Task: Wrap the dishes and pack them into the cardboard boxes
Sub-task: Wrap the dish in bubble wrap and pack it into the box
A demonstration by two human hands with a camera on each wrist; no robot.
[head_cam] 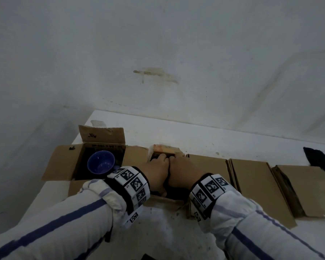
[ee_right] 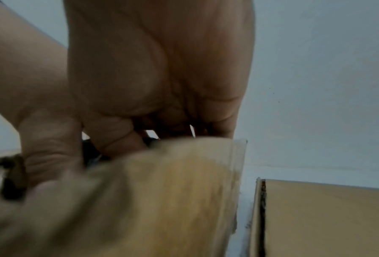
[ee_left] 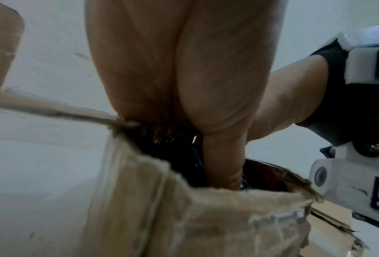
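Our left hand (head_cam: 156, 171) and right hand (head_cam: 184, 169), side by side, reach straight down into the small open brown cardboard box (head_cam: 163, 151); fingers curl on something dark, grip unclear.

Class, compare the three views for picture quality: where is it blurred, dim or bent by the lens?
Head view: dim, flat, bluish light, no glare; the wide lens bends the table edge; the blue bowl is fairly sharp. Left wrist view: the left hand fills the frame, soft; the cardboard box edge is readable. Right wrist view: the cardboard is heavily smeared by blur.

White table (head_cam: 233, 139) — cardboard boxes (head_cam: 64, 162), flattened cartons (head_cam: 255, 184)
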